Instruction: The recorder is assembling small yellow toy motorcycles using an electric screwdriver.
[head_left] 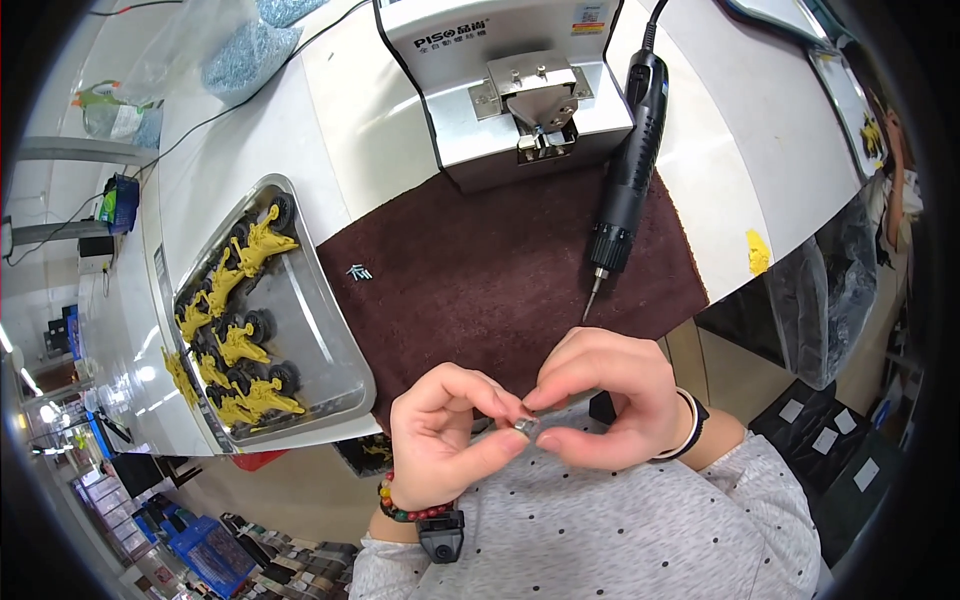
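Close to my body, above the near edge of the brown mat point(450, 290), both hands meet at a small shiny silver-grey piece point(524, 425). The thumb and forefinger of my left hand point(435, 430) pinch it. From the other side, the bent forefinger and thumb of my right hand point(625, 390) close around its edge. Fingertips cover much of the piece, so its exact kind cannot be made out. Beyond my right hand lies a black electric screwdriver point(630, 170), its bit pointing toward me. A few small silver screws point(358, 272) lie loose on the mat's left part.
At the left, a metal tray point(345, 375) holds several yellow toy motorcycles point(262, 240) with black wheels. A silver screw-feeding machine point(465, 130) stands at the mat's far edge. Bagged screws point(245, 60) sit far left. A yellow scrap point(757, 252) lies at the right table edge.
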